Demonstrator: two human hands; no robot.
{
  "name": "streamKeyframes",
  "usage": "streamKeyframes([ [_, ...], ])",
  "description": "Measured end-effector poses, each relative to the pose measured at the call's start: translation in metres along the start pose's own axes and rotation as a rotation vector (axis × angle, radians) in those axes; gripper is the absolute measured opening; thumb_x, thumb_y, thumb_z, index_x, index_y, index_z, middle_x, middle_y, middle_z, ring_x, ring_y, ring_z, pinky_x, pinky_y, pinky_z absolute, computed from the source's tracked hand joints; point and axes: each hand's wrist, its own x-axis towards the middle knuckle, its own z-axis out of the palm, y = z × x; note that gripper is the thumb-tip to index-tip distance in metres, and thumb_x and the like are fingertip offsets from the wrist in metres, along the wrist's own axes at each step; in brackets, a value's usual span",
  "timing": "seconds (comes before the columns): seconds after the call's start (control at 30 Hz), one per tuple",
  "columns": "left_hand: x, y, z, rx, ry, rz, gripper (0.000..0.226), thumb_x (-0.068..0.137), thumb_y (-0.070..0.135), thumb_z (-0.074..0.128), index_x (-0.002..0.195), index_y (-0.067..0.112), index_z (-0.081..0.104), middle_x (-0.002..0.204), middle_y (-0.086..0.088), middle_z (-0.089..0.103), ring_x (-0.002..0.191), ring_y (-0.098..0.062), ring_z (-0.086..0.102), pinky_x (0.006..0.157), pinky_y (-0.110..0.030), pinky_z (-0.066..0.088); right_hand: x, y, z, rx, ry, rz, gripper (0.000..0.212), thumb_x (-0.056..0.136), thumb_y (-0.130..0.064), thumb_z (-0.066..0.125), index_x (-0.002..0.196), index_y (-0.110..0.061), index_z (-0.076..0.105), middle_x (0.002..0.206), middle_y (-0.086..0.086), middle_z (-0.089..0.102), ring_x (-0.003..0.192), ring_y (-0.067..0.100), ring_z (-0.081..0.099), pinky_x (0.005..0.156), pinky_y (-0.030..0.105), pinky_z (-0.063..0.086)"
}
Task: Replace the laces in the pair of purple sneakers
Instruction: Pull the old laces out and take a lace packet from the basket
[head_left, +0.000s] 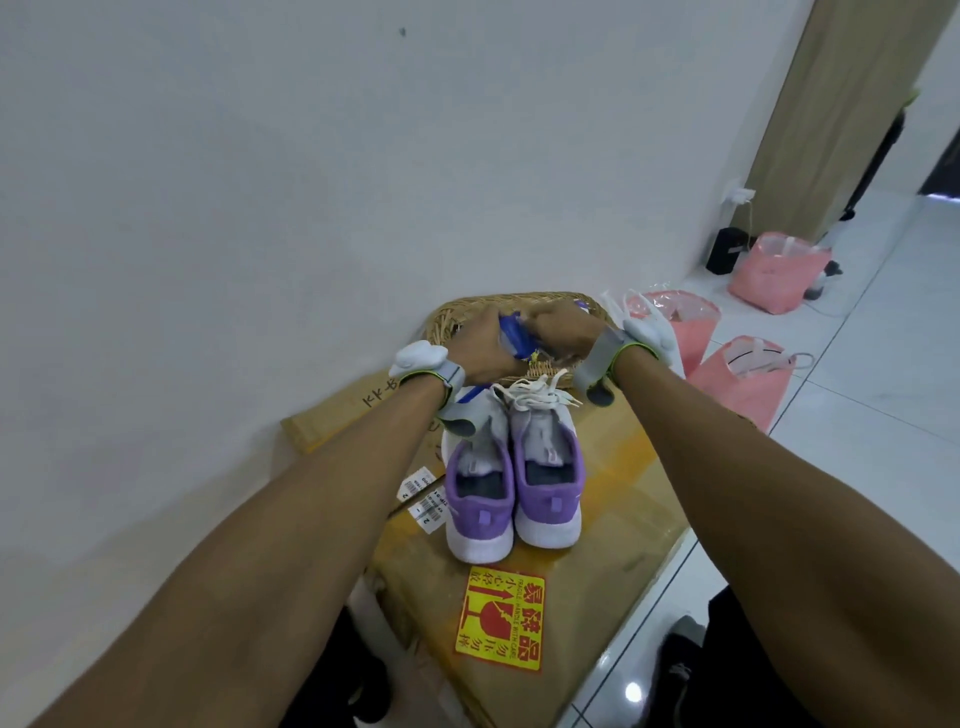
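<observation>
Two purple and grey sneakers (511, 483) stand side by side on a cardboard box (613, 499), heels toward me. The right sneaker carries a loose white lace (535, 392) bunched at its tongue. Behind the shoes sits a wicker basket (467, 309). Both my hands are over the basket. My left hand (480, 345) and my right hand (563, 332) together grip a bundle of blue laces (514, 338), which looks wrapped in clear plastic. A bit of blue also shows beneath my left wrist near the left sneaker's toe.
A white wall rises close on the left. Pink plastic bags (743, 384) stand on the tiled floor to the right, one more (774, 273) farther back beside a black device and a wall socket. A red and yellow fragile sticker (501, 621) marks the box's near end.
</observation>
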Motion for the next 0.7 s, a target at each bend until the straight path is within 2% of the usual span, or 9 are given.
streamKeyframes([
  [0.03, -0.003, 0.001, -0.005, -0.005, 0.012, -0.004, 0.050, 0.058, 0.027, 0.080, 0.095, 0.012, 0.049, 0.080, 0.002, 0.054, 0.067, -0.019, 0.050, 0.055, -0.031, 0.035, -0.004, -0.008, -0.002, -0.004, -0.014, -0.018, 0.020, 0.100, -0.019, 0.046, 0.095, -0.009, 0.063, 0.088, 0.012, 0.062, 0.076, 0.025, 0.059, 0.064, 0.027, 0.043],
  [0.1, -0.005, 0.001, -0.012, 0.000, 0.028, -0.003, 0.046, 0.064, 0.017, 0.082, 0.095, 0.011, 0.049, 0.081, 0.001, 0.053, 0.067, -0.018, 0.050, 0.057, -0.032, 0.038, -0.009, -0.021, -0.003, -0.013, -0.030, -0.030, 0.029, 0.103, -0.021, 0.040, 0.081, -0.010, 0.056, 0.072, 0.007, 0.053, 0.060, 0.019, 0.051, 0.051, 0.022, 0.039],
  [0.2, -0.009, 0.003, -0.020, 0.056, 0.046, 0.012, 0.044, 0.062, 0.017, 0.083, 0.096, 0.007, 0.057, 0.088, -0.007, 0.063, 0.076, -0.027, 0.061, 0.064, -0.041, 0.049, -0.007, -0.037, -0.005, 0.014, -0.042, 0.002, 0.031, 0.102, -0.018, 0.037, 0.072, -0.017, 0.046, 0.073, 0.002, 0.044, 0.060, 0.012, 0.041, 0.052, 0.019, 0.033],
  [0.27, -0.011, 0.001, -0.022, 0.076, 0.053, 0.020, 0.046, 0.063, 0.016, 0.082, 0.101, 0.003, 0.059, 0.095, -0.012, 0.065, 0.082, -0.030, 0.061, 0.070, -0.045, 0.051, -0.007, -0.045, -0.006, -0.011, -0.054, -0.013, 0.023, 0.099, -0.016, 0.039, 0.080, -0.016, 0.050, 0.077, 0.002, 0.045, 0.063, 0.009, 0.041, 0.058, 0.021, 0.037],
  [0.33, -0.012, -0.002, -0.024, 0.082, 0.065, 0.007, 0.054, 0.064, 0.016, 0.083, 0.109, 0.003, 0.055, 0.103, -0.012, 0.062, 0.086, -0.028, 0.059, 0.072, -0.044, 0.050, -0.004, -0.048, -0.005, -0.070, -0.068, -0.022, 0.014, 0.096, -0.016, 0.045, 0.095, -0.009, 0.057, 0.084, 0.007, 0.052, 0.070, 0.017, 0.049, 0.069, 0.030, 0.042],
  [0.43, -0.012, -0.006, -0.027, 0.093, 0.068, 0.001, 0.064, 0.065, 0.021, 0.084, 0.117, 0.006, 0.049, 0.110, -0.009, 0.056, 0.091, -0.027, 0.057, 0.073, -0.041, 0.050, 0.001, -0.046, -0.003, -0.114, -0.021, -0.117, 0.021, 0.090, -0.008, 0.054, 0.105, -0.003, 0.068, 0.101, 0.015, 0.066, 0.086, 0.025, 0.058, 0.078, 0.035, 0.049],
  [0.57, -0.010, -0.004, -0.028, 0.077, 0.062, 0.010, 0.069, 0.066, 0.022, 0.084, 0.122, 0.007, 0.046, 0.113, -0.008, 0.054, 0.094, -0.026, 0.056, 0.074, -0.037, 0.048, 0.000, -0.038, -0.003, 0.070, 0.258, -0.171, 0.016, 0.080, -0.011, 0.070, 0.092, -0.013, 0.060, 0.092, 0.010, 0.065, 0.083, 0.026, 0.063, 0.070, 0.036, 0.054],
  [0.63, -0.008, 0.000, -0.027, 0.054, 0.066, 0.015, 0.069, 0.067, 0.022, 0.083, 0.123, 0.009, 0.045, 0.116, -0.009, 0.054, 0.096, -0.027, 0.057, 0.071, -0.034, 0.047, -0.001, -0.039, -0.004, 0.041, 0.281, -0.206, 0.006, 0.082, -0.007, 0.068, 0.088, -0.010, 0.067, 0.084, 0.009, 0.065, 0.080, 0.026, 0.062, 0.068, 0.033, 0.052],
  [0.7, -0.007, 0.002, -0.028, 0.033, 0.079, 0.014, 0.068, 0.068, 0.022, 0.082, 0.123, 0.009, 0.044, 0.116, -0.010, 0.054, 0.094, -0.025, 0.056, 0.065, -0.030, 0.043, -0.006, -0.045, -0.006, -0.043, 0.247, -0.260, 0.011, 0.087, -0.005, 0.062, 0.089, -0.006, 0.073, 0.081, 0.007, 0.064, 0.076, 0.022, 0.060, 0.065, 0.029, 0.049],
])
